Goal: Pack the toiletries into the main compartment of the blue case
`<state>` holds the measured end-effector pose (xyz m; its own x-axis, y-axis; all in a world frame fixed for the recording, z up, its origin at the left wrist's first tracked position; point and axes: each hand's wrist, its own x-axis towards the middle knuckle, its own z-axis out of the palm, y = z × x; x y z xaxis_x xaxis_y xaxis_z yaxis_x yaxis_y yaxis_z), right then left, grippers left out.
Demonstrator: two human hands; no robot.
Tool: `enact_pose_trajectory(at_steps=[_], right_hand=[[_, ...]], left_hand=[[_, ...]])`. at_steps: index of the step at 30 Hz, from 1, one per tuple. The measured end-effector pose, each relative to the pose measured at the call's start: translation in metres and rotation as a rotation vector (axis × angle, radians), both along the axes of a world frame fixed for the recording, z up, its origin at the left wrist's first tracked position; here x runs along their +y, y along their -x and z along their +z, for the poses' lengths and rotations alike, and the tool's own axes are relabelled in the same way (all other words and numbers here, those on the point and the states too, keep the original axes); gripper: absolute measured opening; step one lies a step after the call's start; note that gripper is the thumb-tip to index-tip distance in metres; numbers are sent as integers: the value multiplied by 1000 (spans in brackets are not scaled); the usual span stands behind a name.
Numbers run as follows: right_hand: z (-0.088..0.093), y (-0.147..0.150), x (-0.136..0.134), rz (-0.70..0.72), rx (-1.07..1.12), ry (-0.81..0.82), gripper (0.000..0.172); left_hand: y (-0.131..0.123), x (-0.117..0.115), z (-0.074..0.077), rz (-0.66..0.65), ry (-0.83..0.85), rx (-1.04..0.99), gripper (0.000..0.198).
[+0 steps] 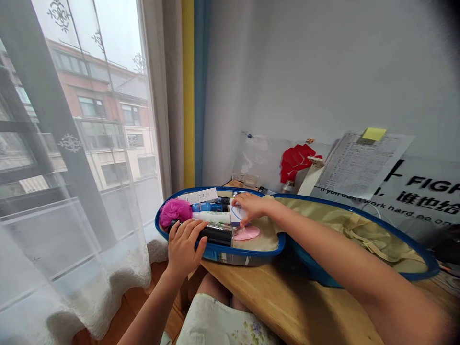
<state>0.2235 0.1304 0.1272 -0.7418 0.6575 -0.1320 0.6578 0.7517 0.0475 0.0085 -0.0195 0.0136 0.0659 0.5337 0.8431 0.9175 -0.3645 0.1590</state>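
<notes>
A blue-rimmed case (268, 256) lies open, its left half holding toiletries. My right hand (250, 207) has its fingers around a small white and blue box (236, 215). Resting on a dark bottle (218, 235) near the front rim, my left hand (187, 242) has its fingers spread. A purple bath puff (176, 212) fills the left end. Behind the bottle lie a white tube (212, 218), a blue bottle (206, 207) and a long white box (199, 195). A pink oval item (247, 233) sits right of the dark bottle.
The case's other half (391, 239), with beige lining and straps, extends right across the wooden table (244, 282). Papers (362, 163) and a red item (295, 162) are by the wall. A sheer curtain (118, 239) hangs at the left.
</notes>
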Motion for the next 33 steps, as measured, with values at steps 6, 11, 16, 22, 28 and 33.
enact_pose_trajectory(at_steps=[6,11,16,22,28,33], right_hand=[[8,-14,-10,-3,115,-29,81],[23,-70,-40,-77,278,-155,36],[14,-139,-88,-221,335,-255,15],[-14,-201,-137,-417,414,-350,29],[-40,-240,-169,-439,387,-376,47],[-53,-258,-187,-445,359,-430,51]], left_hand=[[1,0,0,13,-11,26,34],[3,2,-1,19,-18,52,33],[9,9,2,9,-10,74,34],[25,22,5,-25,14,113,35],[46,43,5,-44,39,125,40],[41,43,11,-38,14,105,45]])
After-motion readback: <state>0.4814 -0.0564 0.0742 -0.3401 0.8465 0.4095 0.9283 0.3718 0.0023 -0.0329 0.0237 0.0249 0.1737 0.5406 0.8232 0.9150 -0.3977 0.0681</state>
